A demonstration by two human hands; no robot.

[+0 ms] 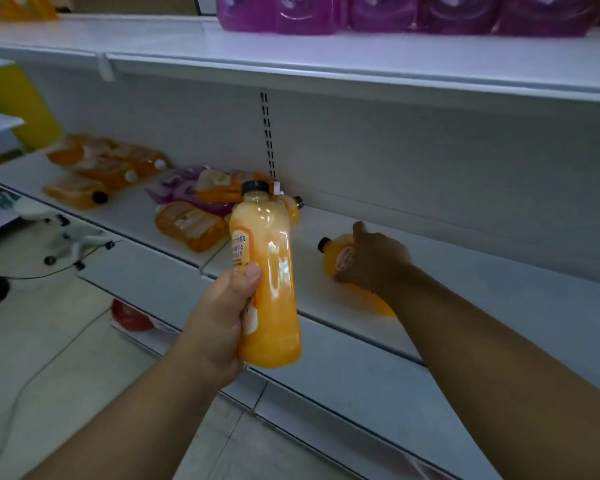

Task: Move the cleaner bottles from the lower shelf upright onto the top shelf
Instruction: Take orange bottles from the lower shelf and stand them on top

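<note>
My left hand (222, 306) grips an orange cleaner bottle (269, 271) with a black cap, held upright in front of the lower shelf (465, 289). My right hand (374, 258) lies over a second orange bottle (340, 258) that rests on its side on the lower shelf, fingers wrapped around its body. Several more orange bottles (187, 225) and a purple one (174, 188) lie on their sides further left on that shelf. The white top shelf (326, 60) runs across above, with purple bottles (395, 12) standing at its back.
Another group of orange bottles (101, 164) lies at the far left of the lower shelf. A yellow panel (21, 105) stands at the left. On the floor are a white chair base (73, 240), a cable and a red object (129, 315).
</note>
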